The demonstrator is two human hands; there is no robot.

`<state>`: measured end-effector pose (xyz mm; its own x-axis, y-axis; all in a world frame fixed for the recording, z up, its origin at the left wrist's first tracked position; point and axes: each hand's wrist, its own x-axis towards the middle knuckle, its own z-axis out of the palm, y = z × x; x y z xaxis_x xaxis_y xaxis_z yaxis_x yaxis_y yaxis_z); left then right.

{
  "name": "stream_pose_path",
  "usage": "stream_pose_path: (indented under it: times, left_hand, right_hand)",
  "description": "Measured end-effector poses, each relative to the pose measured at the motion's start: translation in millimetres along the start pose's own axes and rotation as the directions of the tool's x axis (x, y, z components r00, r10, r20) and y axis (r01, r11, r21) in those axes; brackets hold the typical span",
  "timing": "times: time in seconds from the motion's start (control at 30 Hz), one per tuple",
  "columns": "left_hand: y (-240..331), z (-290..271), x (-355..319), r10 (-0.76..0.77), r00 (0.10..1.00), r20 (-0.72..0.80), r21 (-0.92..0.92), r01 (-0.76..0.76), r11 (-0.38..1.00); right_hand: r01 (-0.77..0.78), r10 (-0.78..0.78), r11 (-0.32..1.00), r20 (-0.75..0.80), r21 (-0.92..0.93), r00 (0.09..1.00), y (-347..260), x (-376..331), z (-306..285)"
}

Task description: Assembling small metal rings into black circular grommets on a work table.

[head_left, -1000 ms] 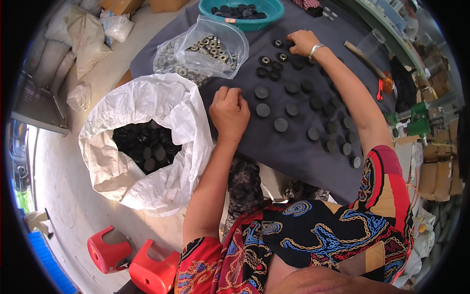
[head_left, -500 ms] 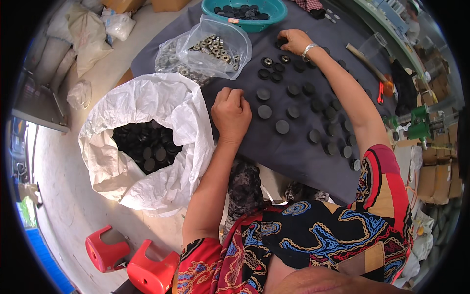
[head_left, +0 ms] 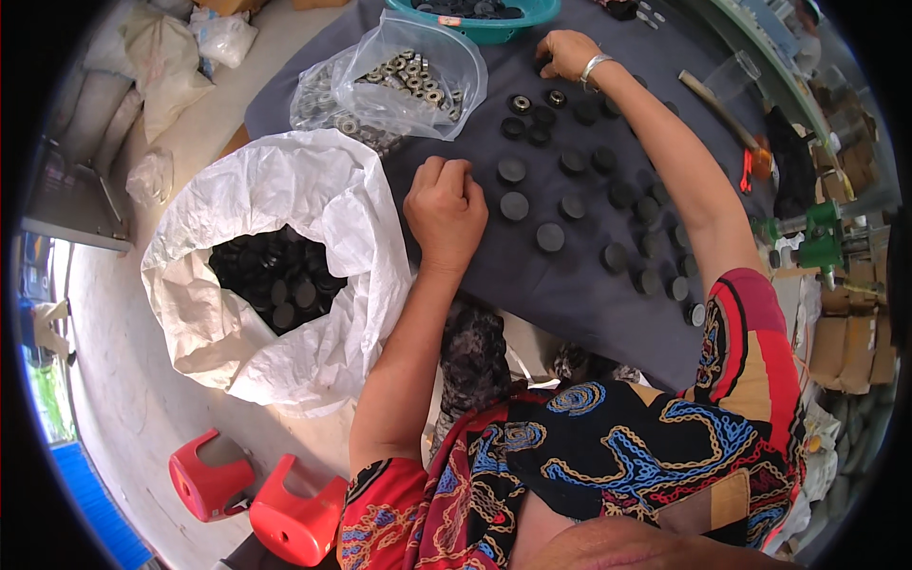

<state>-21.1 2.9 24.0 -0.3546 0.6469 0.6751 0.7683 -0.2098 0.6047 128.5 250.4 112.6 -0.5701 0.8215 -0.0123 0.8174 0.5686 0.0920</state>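
My right hand point(head_left: 568, 55) reaches over the dark grey cloth point(head_left: 456, 223) at the far side, below the teal basin point(head_left: 494, 32). Its thumb and forefinger are bent and apart, with nothing visible between them. Just nearer lie a black cap point(head_left: 543, 115) and two black caps holding metal bearings, one of them a bearing cap point(head_left: 557, 98). My left hand point(head_left: 445, 211) is closed at the table's left edge, beside the white sack point(head_left: 366, 195); whatever its curled fingers hold, if anything, is hidden. Several round black caps point(head_left: 549, 237) are spread across the cloth to its right.
A clear plastic bag point(head_left: 465, 71) of metal bearings point(head_left: 410, 78) lies behind the sack, which is full of black caps point(head_left: 285, 290). Black pieces fill the basin. A hammer point(head_left: 714, 106) rests at the right. Red stools point(head_left: 299, 518) stand on the floor at lower left.
The black cap in my right hand has been let go and now lies among the others, near the bearings. The right hand has pulled up slightly; my left hand stays closed in place.
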Motion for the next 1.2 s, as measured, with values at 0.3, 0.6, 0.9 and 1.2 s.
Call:
stream_pose_path:
  times: [0.3, 0.6, 0.9, 1.2]
  left_hand:
    - [0.5, 1.9, -0.9, 0.015, 1.000, -0.002, 0.000, -0.015, 1.000]
    - [-5.1, 0.4, -2.6, -0.001, 1.000, 0.002, 0.032, 0.001, 0.999]
    - [-3.0, 4.7, -1.8, 0.014, 1.000, -0.009, 0.040, -0.014, 0.999]
    - [-6.8, 5.2, -2.7, 0.026, 1.000, -0.016, 0.054, -0.025, 0.998]
  right_hand:
    - [-0.053, 0.052, 0.999, -0.056, -0.013, 0.997, 33.5, -3.8, 15.1]
    - [0.224, -0.229, 0.971, 0.052, 0.084, 0.972, -40.5, -74.4, -12.7]
    - [0.091, -0.104, 0.982, 0.068, 0.165, 0.992, -36.8, -62.4, 16.5]
    - [0.053, -0.066, 0.966, 0.042, 0.251, 0.997, -41.8, -61.4, 21.1]
